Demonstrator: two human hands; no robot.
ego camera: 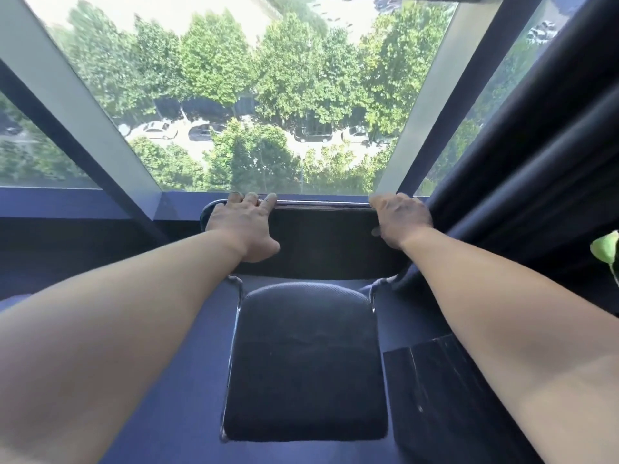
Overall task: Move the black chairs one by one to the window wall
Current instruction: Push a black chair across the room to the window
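Note:
A black chair [304, 363] with a padded seat and chrome frame stands right in front of me, its backrest [321, 242] up against the sill of the window wall [254, 95]. My left hand [243, 226] grips the top left of the backrest, fingers curled over its upper edge. My right hand [400, 219] grips the top right corner the same way. Both forearms reach forward over the seat.
A dark curtain [536, 182] hangs at the right, touching the chair's right side. A dark slab-like object [445, 396] lies on the blue floor [167, 380] right of the seat. A green leaf [606, 246] shows at the right edge.

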